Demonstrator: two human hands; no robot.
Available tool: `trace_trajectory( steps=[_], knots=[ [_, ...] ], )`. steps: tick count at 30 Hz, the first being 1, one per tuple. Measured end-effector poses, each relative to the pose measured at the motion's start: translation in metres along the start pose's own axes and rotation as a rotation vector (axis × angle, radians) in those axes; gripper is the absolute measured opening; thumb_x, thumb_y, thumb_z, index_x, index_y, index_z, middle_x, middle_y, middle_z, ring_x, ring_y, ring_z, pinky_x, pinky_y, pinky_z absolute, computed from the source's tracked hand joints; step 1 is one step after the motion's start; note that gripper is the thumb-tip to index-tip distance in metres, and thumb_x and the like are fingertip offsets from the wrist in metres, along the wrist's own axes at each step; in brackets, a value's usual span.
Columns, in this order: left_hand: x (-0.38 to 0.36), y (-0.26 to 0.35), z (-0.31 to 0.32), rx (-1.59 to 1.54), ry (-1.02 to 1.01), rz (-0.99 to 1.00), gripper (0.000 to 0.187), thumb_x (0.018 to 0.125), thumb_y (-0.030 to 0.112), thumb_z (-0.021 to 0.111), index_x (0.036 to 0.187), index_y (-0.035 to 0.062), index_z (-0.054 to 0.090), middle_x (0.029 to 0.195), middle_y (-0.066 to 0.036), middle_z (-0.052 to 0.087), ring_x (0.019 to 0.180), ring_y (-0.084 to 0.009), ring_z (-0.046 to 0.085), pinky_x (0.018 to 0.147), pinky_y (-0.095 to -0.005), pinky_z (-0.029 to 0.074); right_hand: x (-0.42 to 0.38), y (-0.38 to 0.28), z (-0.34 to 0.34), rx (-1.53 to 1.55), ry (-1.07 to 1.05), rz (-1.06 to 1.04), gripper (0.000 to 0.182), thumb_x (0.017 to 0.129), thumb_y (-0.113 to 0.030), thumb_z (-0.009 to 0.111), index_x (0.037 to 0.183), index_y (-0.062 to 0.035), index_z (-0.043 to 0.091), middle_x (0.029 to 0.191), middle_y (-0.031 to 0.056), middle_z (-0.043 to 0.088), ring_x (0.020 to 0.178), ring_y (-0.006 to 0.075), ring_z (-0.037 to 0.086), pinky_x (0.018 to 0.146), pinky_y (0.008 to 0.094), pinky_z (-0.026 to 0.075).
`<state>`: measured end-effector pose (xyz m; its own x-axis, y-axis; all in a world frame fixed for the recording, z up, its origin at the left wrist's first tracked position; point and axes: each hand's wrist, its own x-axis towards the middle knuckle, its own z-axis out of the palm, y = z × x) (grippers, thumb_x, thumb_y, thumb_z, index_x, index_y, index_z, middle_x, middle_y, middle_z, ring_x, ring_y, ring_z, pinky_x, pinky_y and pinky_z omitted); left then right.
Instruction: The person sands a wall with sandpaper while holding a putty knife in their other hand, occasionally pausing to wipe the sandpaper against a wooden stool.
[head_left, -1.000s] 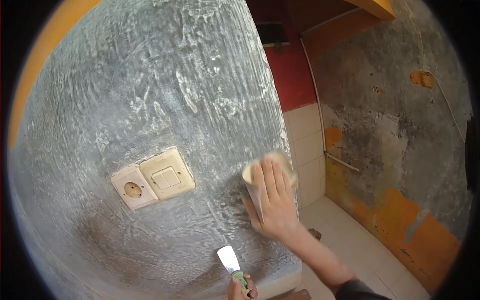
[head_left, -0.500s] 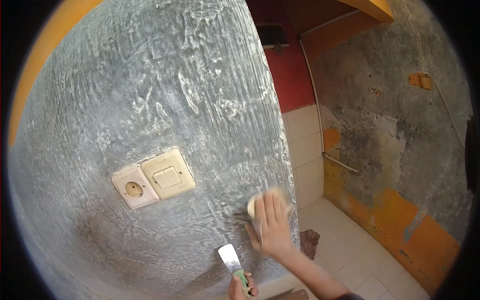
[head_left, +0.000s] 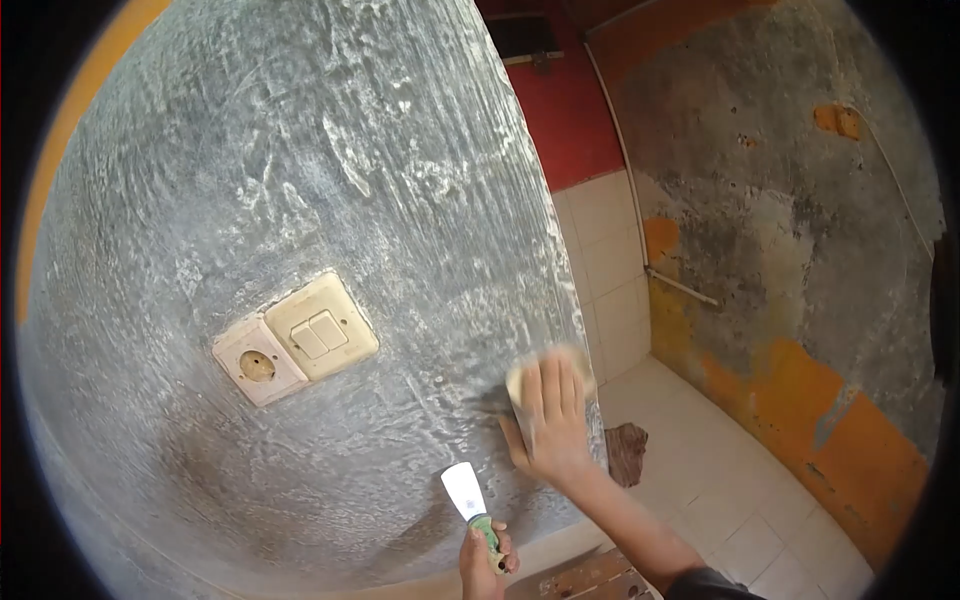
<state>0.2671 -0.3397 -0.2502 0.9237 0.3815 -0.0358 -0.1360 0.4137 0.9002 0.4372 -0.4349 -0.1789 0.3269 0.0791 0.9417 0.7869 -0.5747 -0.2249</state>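
My right hand (head_left: 552,425) lies with fingers together over a pale beige pad (head_left: 515,384), holding it flat on the rough grey wall (head_left: 420,250) near its right edge. Most of the pad is hidden under the fingers, and its far edge is blurred. Low in the view, my left hand (head_left: 487,562) is wrapped round the green handle of a putty knife (head_left: 463,490). The knife's bright blade points up in front of the wall, to the left of my right hand.
A socket (head_left: 258,365) and a double light switch (head_left: 325,335) sit in the wall on the left. Past the wall's edge, a brown cloth (head_left: 627,455) lies on the tiled floor (head_left: 690,490). A wooden surface (head_left: 585,578) shows below; an orange-patched wall (head_left: 780,400) stands right.
My right hand and the pad have shifted slightly right and up along the wall. The view has tilted a little, showing more wood below. The putty knife stays in my left hand.
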Motion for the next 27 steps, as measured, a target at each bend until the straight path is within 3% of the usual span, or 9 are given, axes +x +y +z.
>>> trace_trajectory(
  steps=[5, 9, 11, 14, 17, 20, 24, 26, 27],
  knots=[
    [-0.003, 0.004, -0.014, 0.044, -0.088, 0.030, 0.046, 0.100, 0.046, 0.034, 0.105, 0.0026, 0.050, 0.070, -0.004, 0.048, 0.052, -0.0144, 0.045, 0.045, -0.0295, 0.037, -0.067, 0.007, 0.001, 0.107, -0.116, 0.062, 0.072, 0.082, -0.024, 0.065, 0.140, 0.0046, 0.034, 0.142, 0.0297, 0.034, 0.133, 0.0469, 0.030, 0.106, 0.0561, 0.026],
    [0.002, 0.012, -0.018, 0.065, -0.116, -0.016, 0.044, 0.100, 0.046, 0.035, 0.103, 0.0044, 0.048, 0.069, -0.003, 0.046, 0.052, -0.0136, 0.044, 0.045, -0.0289, 0.035, 0.074, 0.001, -0.040, 0.096, 0.053, -0.012, 0.067, 0.085, -0.021, 0.061, 0.141, 0.0028, 0.033, 0.142, 0.0301, 0.033, 0.132, 0.0479, 0.030, 0.107, 0.0545, 0.025],
    [0.006, 0.015, -0.025, 0.066, -0.161, -0.021, 0.044, 0.100, 0.046, 0.035, 0.104, 0.0043, 0.048, 0.069, -0.003, 0.046, 0.052, -0.0137, 0.044, 0.046, -0.0288, 0.035, 0.083, -0.005, -0.039, 0.089, 0.103, -0.021, 0.066, 0.085, -0.020, 0.060, 0.141, 0.0025, 0.032, 0.142, 0.0303, 0.033, 0.132, 0.0482, 0.030, 0.107, 0.0542, 0.025],
    [0.010, 0.019, -0.031, 0.026, -0.189, -0.023, 0.042, 0.101, 0.042, 0.037, 0.106, 0.0013, 0.048, 0.069, -0.004, 0.048, 0.051, -0.0119, 0.045, 0.045, -0.0261, 0.036, 0.036, -0.013, -0.020, 0.071, 0.043, 0.092, 0.069, 0.084, -0.020, 0.062, 0.142, 0.0024, 0.030, 0.142, 0.0314, 0.032, 0.132, 0.0481, 0.031, 0.107, 0.0550, 0.024],
    [0.014, 0.026, -0.044, 0.047, -0.225, -0.015, 0.043, 0.101, 0.042, 0.036, 0.107, 0.0010, 0.049, 0.070, -0.004, 0.048, 0.051, -0.0119, 0.045, 0.046, -0.0263, 0.036, -0.087, -0.020, 0.031, 0.008, -0.048, 0.179, 0.075, 0.082, -0.019, 0.064, 0.142, 0.0047, 0.026, 0.143, 0.0343, 0.028, 0.134, 0.0490, 0.027, 0.108, 0.0595, 0.020],
    [0.014, 0.032, -0.058, 0.077, -0.235, -0.023, 0.043, 0.101, 0.041, 0.037, 0.106, 0.0005, 0.050, 0.070, -0.004, 0.048, 0.052, -0.0120, 0.046, 0.046, -0.0266, 0.037, -0.107, -0.021, 0.045, 0.041, -0.005, 0.212, 0.078, 0.081, -0.019, 0.063, 0.143, 0.0065, 0.023, 0.144, 0.0360, 0.024, 0.135, 0.0499, 0.024, 0.107, 0.0628, 0.016],
    [0.012, 0.052, -0.079, 0.130, -0.223, 0.013, 0.044, 0.101, 0.042, 0.037, 0.107, 0.0005, 0.050, 0.069, -0.004, 0.048, 0.052, -0.0133, 0.046, 0.047, -0.0281, 0.037, 0.011, -0.021, 0.011, -0.129, 0.083, 0.288, 0.076, 0.083, -0.017, 0.059, 0.145, 0.0019, 0.020, 0.148, 0.0319, 0.021, 0.137, 0.0486, 0.019, 0.107, 0.0618, 0.019],
    [0.013, 0.057, -0.090, 0.109, -0.204, 0.026, 0.043, 0.101, 0.040, 0.037, 0.107, -0.0005, 0.051, 0.069, -0.004, 0.049, 0.052, -0.0126, 0.046, 0.047, -0.0270, 0.037, 0.044, -0.037, 0.006, 0.151, -0.006, 0.229, 0.069, 0.083, -0.019, 0.057, 0.143, -0.0008, 0.028, 0.145, 0.0285, 0.029, 0.134, 0.0450, 0.026, 0.105, 0.0586, 0.024],
    [0.014, 0.059, -0.096, 0.125, -0.204, 0.030, 0.044, 0.100, 0.042, 0.038, 0.107, 0.0004, 0.051, 0.069, -0.004, 0.049, 0.052, -0.0134, 0.046, 0.047, -0.0281, 0.037, 0.050, -0.063, 0.007, -0.072, -0.153, 0.061, 0.065, 0.083, -0.023, 0.057, 0.140, -0.0012, 0.034, 0.140, 0.0274, 0.034, 0.131, 0.0426, 0.031, 0.102, 0.0569, 0.027]
  ],
)
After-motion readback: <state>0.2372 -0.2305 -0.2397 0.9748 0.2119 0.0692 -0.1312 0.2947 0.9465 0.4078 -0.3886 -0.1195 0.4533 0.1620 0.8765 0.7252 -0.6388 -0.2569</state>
